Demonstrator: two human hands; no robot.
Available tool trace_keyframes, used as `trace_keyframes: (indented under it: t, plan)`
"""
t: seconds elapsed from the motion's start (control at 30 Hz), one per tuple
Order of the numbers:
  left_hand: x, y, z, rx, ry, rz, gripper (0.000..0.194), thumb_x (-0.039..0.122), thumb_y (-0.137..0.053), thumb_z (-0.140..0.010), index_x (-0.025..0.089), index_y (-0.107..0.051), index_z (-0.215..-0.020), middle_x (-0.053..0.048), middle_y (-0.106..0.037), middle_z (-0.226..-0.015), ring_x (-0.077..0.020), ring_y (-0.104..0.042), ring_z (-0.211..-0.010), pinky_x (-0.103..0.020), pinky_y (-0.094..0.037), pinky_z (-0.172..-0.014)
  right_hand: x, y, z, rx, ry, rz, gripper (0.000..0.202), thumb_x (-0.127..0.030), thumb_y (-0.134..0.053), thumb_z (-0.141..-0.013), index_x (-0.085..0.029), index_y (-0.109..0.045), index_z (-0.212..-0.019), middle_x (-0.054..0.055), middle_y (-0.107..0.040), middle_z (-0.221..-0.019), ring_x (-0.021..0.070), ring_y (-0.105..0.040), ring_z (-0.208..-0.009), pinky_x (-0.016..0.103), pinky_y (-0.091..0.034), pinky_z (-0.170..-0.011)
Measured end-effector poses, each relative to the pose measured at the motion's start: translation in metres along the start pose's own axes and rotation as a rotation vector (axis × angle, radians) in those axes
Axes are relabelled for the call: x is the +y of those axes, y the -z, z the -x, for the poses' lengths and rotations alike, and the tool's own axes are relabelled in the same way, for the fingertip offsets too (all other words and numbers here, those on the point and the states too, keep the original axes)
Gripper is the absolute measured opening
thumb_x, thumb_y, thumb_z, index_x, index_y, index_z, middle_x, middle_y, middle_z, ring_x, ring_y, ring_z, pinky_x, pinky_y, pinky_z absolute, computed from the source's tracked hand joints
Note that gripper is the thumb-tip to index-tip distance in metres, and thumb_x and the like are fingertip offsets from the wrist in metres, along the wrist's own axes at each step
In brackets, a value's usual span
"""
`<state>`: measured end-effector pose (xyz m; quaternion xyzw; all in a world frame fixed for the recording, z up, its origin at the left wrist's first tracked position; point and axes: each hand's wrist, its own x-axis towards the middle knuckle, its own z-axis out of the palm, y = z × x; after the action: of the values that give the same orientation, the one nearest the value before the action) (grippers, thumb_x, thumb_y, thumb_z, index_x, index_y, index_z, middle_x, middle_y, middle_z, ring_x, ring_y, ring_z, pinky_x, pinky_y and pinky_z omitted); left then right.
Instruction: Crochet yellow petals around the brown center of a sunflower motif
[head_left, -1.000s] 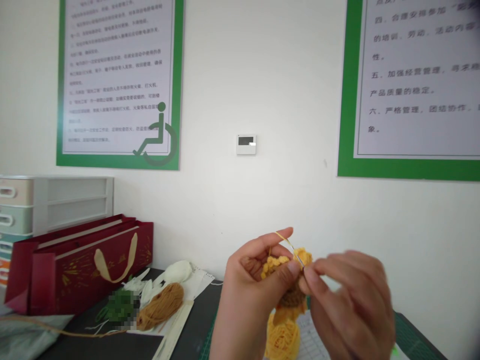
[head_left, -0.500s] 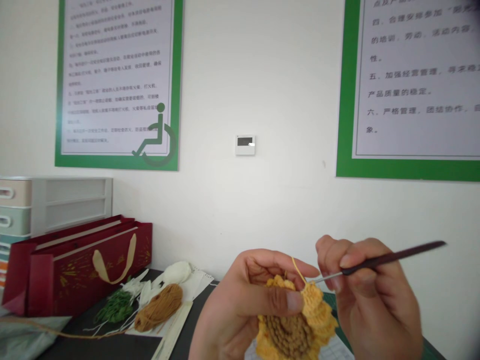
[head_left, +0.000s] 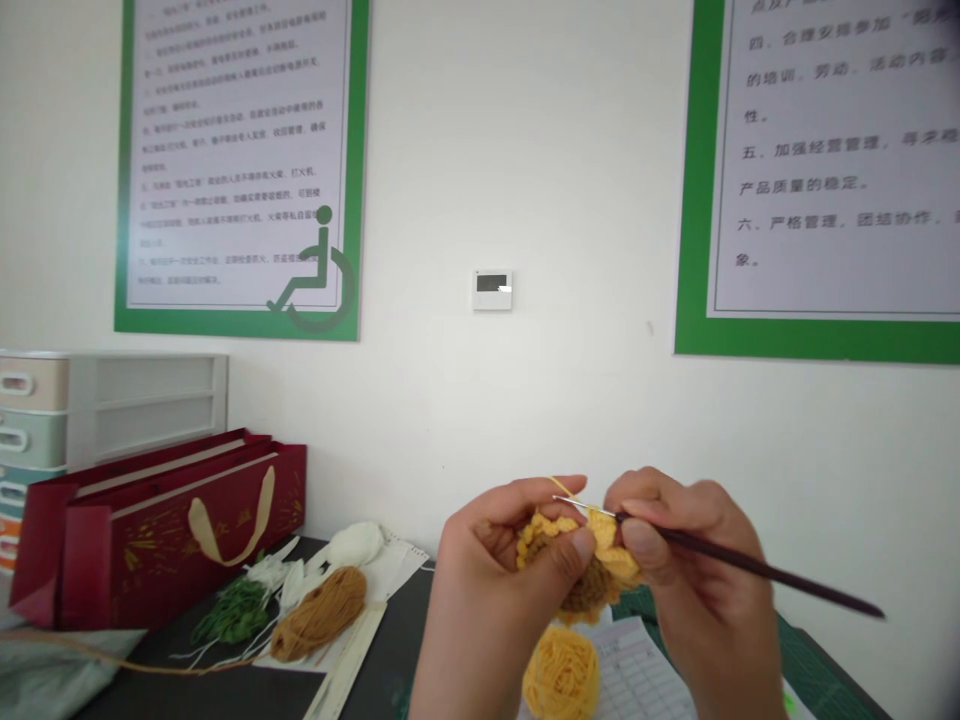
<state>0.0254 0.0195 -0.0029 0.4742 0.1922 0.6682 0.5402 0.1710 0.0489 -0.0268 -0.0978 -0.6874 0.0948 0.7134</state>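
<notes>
My left hand (head_left: pixel 510 570) pinches a round crocheted piece (head_left: pixel 589 588) with a brown centre and a frilled yellow edge. Its thumb presses on the front, and a strand of yellow yarn runs over the raised index finger. In my right hand (head_left: pixel 694 570) is a crochet hook (head_left: pixel 772 572) with a dark handle. The hook's thin metal shaft points left across the yellow edge, its tip close to the left index finger and the strand. A ball of yellow yarn (head_left: pixel 561 675) lies below the piece. Fingers hide part of the crochet.
On the dark table (head_left: pixel 247 695) at left lie a brown yarn skein (head_left: pixel 319 612), green yarn (head_left: pixel 231 612) and white yarn (head_left: pixel 356 545). A red gift bag (head_left: pixel 195 520) stands before a drawer unit (head_left: pixel 154 400). Under my hands are a printed sheet (head_left: pixel 637 670) and a green mat (head_left: pixel 821 660).
Both hands have shifted, the right one leftward. The hook has swung so its handle slopes down to the right. The crocheted piece has risen and tilted, and the yellow yarn ball shows beneath it.
</notes>
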Motion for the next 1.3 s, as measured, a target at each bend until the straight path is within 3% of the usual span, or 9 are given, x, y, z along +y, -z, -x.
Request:
trace_keyframes:
  t: [0.1, 0.2, 0.33, 0.5, 0.73, 0.9, 0.97, 1.13, 1.3]
  plan:
    - [-0.005, -0.004, 0.001, 0.069, -0.078, -0.068, 0.033, 0.01, -0.089, -0.069, 0.017, -0.085, -0.1, -0.001, -0.075, -0.076, -0.0117, -0.067, -0.068, -0.019, -0.055, -0.063, -0.006, 0.006, 0.001, -0.087, 0.363, 0.395, 0.039, 0.005, -0.067, -0.083, -0.025, -0.069, -0.108, 0.001, -0.07, -0.086, 0.017, -0.065, -0.08, 0.029, -0.056, -0.065]
    - [-0.006, -0.001, 0.002, 0.056, -0.054, -0.074, 0.026, 0.013, -0.089, -0.071, 0.018, -0.085, -0.096, -0.002, -0.076, -0.077, -0.0129, -0.068, -0.07, -0.021, -0.056, -0.066, -0.009, 0.003, 0.005, 0.021, 0.508, 0.573, 0.042, 0.012, -0.065, -0.08, -0.023, -0.072, -0.102, 0.003, -0.071, -0.091, 0.0171, -0.065, -0.083, 0.03, -0.058, -0.067]
    - [-0.002, 0.011, -0.001, -0.221, 0.194, 0.088, 0.017, 0.014, -0.093, -0.065, 0.017, -0.084, -0.079, -0.006, -0.081, -0.088, -0.0146, -0.072, -0.077, -0.023, -0.057, -0.074, -0.003, -0.003, 0.007, 0.074, 0.528, 0.43, 0.038, 0.007, -0.065, -0.084, -0.021, -0.073, -0.108, 0.005, -0.07, -0.088, 0.0202, -0.064, -0.082, 0.035, -0.057, -0.063]
    - [0.003, 0.023, -0.012, -0.426, 0.271, 0.103, 0.025, 0.019, -0.096, -0.058, 0.018, -0.086, -0.082, -0.006, -0.078, -0.083, -0.0135, -0.069, -0.073, -0.021, -0.054, -0.07, -0.005, -0.008, 0.001, 0.196, 0.165, -0.154, 0.004, -0.022, -0.065, -0.097, -0.022, -0.068, -0.099, 0.0, -0.062, -0.067, 0.0153, -0.056, -0.059, 0.033, -0.048, -0.055]
    - [0.003, 0.032, -0.016, -0.531, 0.234, -0.024, 0.021, 0.021, -0.095, -0.059, 0.016, -0.086, -0.078, -0.006, -0.067, -0.073, -0.0131, -0.059, -0.065, -0.025, -0.046, -0.061, -0.016, -0.006, 0.0, 0.123, -0.314, -0.527, 0.02, -0.033, -0.051, -0.103, -0.024, -0.062, -0.088, -0.005, -0.041, -0.057, 0.0118, -0.04, -0.051, 0.025, -0.036, -0.048]
    - [0.0, 0.028, -0.01, -0.346, -0.06, -0.241, 0.009, 0.011, -0.08, -0.078, 0.02, -0.083, -0.08, -0.003, -0.068, -0.082, -0.0127, -0.061, -0.07, -0.023, -0.048, -0.063, -0.009, -0.015, -0.004, 0.1, -0.561, -0.562, 0.027, -0.037, -0.058, -0.1, -0.022, -0.059, -0.078, -0.004, -0.044, -0.059, 0.0089, -0.036, -0.051, 0.02, -0.035, -0.049]
    - [-0.003, 0.023, -0.007, -0.223, -0.152, -0.339, 0.012, 0.011, -0.078, -0.079, 0.022, -0.082, -0.084, -0.002, -0.072, -0.083, -0.0149, -0.065, -0.075, -0.024, -0.051, -0.066, -0.004, -0.018, -0.003, 0.138, -0.526, -0.456, 0.025, -0.039, -0.066, -0.096, -0.023, -0.058, -0.079, -0.002, -0.054, -0.069, 0.0099, -0.046, -0.06, 0.02, -0.043, -0.056]
    - [-0.008, 0.011, -0.004, -0.107, -0.113, -0.322, 0.02, 0.016, -0.079, -0.077, 0.02, -0.081, -0.096, -0.007, -0.081, -0.091, -0.0236, -0.074, -0.087, -0.034, -0.058, -0.079, 0.002, -0.018, 0.002, 0.167, -0.272, -0.087, 0.009, -0.034, -0.069, -0.095, -0.028, -0.065, -0.09, -0.001, -0.062, -0.09, 0.0131, -0.06, -0.085, 0.022, -0.052, -0.074]
    - [-0.013, 0.011, -0.009, -0.017, -0.195, -0.462, 0.015, 0.019, -0.076, -0.082, 0.018, -0.077, -0.097, -0.007, -0.08, -0.095, -0.0235, -0.073, -0.088, -0.036, -0.058, -0.082, 0.001, -0.01, 0.0, 0.094, -0.347, 0.1, 0.01, -0.034, -0.076, -0.09, -0.027, -0.07, -0.093, 0.001, -0.07, -0.091, 0.0156, -0.066, -0.088, 0.026, -0.053, -0.077]
